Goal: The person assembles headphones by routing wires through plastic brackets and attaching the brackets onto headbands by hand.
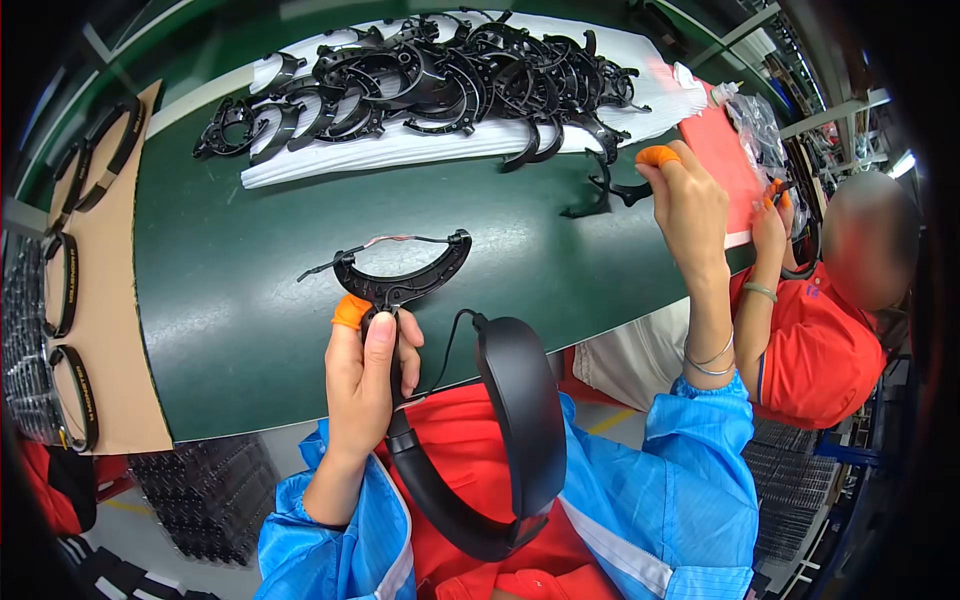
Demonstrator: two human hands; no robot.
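Observation:
My left hand (365, 365), with an orange finger cot, is closed around the arm of a pair of black headphones (522, 420). At the top of that arm sits a bare curved yoke bracket (415, 285) with a thin wire along it. The finished ear cup hangs at the right end of the headband, in front of my body. My right hand (690, 200), also with a finger cot, is raised with its fingers pinched; what they hold, if anything, I cannot make out. Beside it lie loose black brackets (600, 190) on the green table.
A heap of black curved brackets (430, 80) lies on white foam sheeting (300, 170) at the back. Several headbands (70, 285) rest on a cardboard sheet (115, 330) to the left. A co-worker in red (820, 350) sits at the right, near a pink mat (725, 185).

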